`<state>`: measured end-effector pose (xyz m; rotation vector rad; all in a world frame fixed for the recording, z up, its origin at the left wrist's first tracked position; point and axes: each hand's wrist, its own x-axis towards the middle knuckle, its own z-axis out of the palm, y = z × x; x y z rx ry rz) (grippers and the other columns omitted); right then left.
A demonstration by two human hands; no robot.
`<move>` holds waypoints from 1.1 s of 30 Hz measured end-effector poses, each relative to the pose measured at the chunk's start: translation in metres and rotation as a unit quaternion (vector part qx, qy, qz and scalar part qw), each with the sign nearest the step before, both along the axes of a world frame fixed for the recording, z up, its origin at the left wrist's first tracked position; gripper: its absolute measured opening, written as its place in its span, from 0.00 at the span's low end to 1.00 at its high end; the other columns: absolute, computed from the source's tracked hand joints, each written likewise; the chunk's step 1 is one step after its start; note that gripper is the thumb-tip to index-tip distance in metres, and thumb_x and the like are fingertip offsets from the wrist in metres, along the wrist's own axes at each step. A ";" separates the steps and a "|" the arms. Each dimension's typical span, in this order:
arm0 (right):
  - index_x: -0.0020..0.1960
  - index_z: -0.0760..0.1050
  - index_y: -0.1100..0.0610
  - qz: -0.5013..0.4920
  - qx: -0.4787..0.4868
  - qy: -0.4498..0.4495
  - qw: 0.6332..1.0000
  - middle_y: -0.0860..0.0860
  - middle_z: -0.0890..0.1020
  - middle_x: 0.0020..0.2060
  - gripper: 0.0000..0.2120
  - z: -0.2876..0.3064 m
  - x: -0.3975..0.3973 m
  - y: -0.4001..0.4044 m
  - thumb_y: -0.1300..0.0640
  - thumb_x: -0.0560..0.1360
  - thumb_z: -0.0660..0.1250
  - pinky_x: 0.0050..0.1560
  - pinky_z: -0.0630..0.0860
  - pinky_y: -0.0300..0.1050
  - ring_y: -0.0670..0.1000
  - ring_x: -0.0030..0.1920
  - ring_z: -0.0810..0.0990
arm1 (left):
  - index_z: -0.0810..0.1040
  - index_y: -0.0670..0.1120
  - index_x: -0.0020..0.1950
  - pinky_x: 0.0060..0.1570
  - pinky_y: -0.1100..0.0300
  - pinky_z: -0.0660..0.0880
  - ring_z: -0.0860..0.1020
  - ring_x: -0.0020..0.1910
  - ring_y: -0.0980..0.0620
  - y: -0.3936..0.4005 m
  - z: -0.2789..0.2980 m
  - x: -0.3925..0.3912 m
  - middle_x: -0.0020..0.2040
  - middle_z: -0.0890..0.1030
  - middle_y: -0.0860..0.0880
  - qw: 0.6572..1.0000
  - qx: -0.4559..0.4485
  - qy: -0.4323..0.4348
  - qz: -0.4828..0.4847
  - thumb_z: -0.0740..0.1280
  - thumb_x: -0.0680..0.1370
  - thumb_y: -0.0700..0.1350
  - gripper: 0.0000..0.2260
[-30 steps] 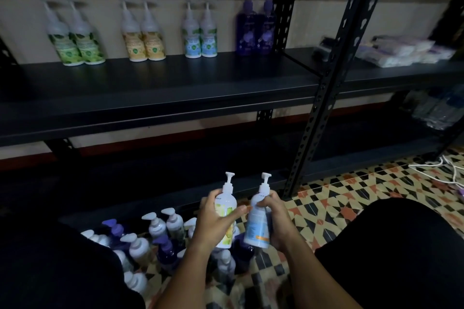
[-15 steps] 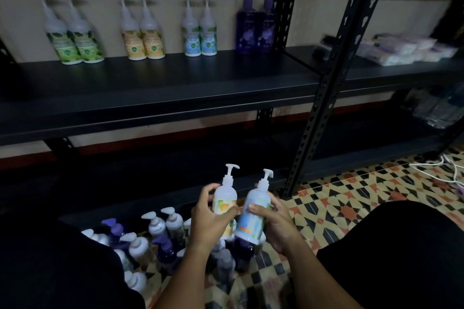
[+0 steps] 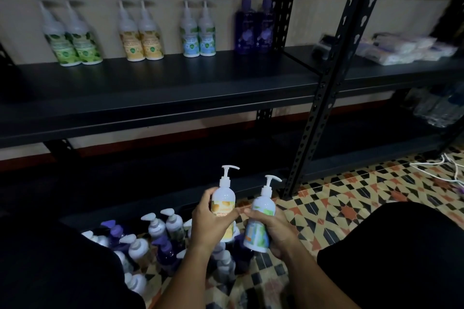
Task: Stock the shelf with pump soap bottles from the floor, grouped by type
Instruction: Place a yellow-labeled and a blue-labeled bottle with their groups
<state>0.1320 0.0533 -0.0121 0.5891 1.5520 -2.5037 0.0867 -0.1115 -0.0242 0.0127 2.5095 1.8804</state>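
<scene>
You are holding one pump bottle in each hand, low in front of you and above the cluster of bottles on the floor (image 3: 150,241). Your left hand (image 3: 209,223) is wrapping its fingers and thumb round the orange-label bottle (image 3: 223,208), which is standing nearly upright with its pump head pointing right. Your right hand (image 3: 273,228) is cupping the blue-and-green-label bottle (image 3: 259,223) from beneath and behind, fingers curling round its lower body; this bottle is tilting, its base toward you and its pump leaning up and to the right. The two bottles are sitting just beside each other — your left fingertips and right thumb are almost meeting between them.

On the shelf (image 3: 160,88) above, pairs are standing along the back: green-label bottles (image 3: 72,42) at the left, then yellow-label bottles (image 3: 140,37), blue-label bottles (image 3: 198,32) and purple bottles (image 3: 253,25) beside the upright post (image 3: 334,70). White packets (image 3: 401,47) are lying on the neighbouring shelf to the right.

Compared with a second ago, both bottles were upright with their pump heads level and labels partly turned away; now the right-hand bottle is tipping over further and showing more of its label, while the left-hand one is sitting a little higher — its orange label is facing you more squarely. The shelf pairs are standing as they were.
</scene>
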 end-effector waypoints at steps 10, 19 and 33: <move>0.68 0.72 0.57 0.046 0.009 0.020 0.999 0.67 0.80 0.55 0.36 -0.004 -0.014 0.012 0.73 0.61 0.70 0.52 0.83 0.61 0.63 0.51 0.84 | 0.74 0.57 0.64 0.35 0.68 0.76 0.81 0.38 0.59 0.007 0.007 -0.003 0.45 0.84 0.53 0.999 0.022 -0.020 -0.016 0.78 0.73 0.42 0.24; 0.58 0.78 0.64 0.054 0.070 0.056 0.994 0.61 0.85 0.44 0.29 0.006 -0.007 0.007 0.77 0.60 0.80 0.46 0.83 0.54 0.59 0.44 0.85 | 0.72 0.58 0.64 0.43 0.58 0.80 0.82 0.41 0.59 0.012 0.015 -0.010 0.45 0.83 0.56 0.999 0.054 -0.002 0.000 0.78 0.73 0.42 0.25; 0.59 0.81 0.52 0.019 0.152 0.140 0.978 0.56 0.82 0.40 0.32 0.064 -0.041 0.003 0.69 0.57 0.76 0.45 0.81 0.56 0.55 0.41 0.81 | 0.72 0.55 0.65 0.39 0.65 0.78 0.81 0.40 0.59 0.011 0.075 -0.024 0.48 0.82 0.52 0.991 0.093 0.093 0.005 0.78 0.73 0.38 0.26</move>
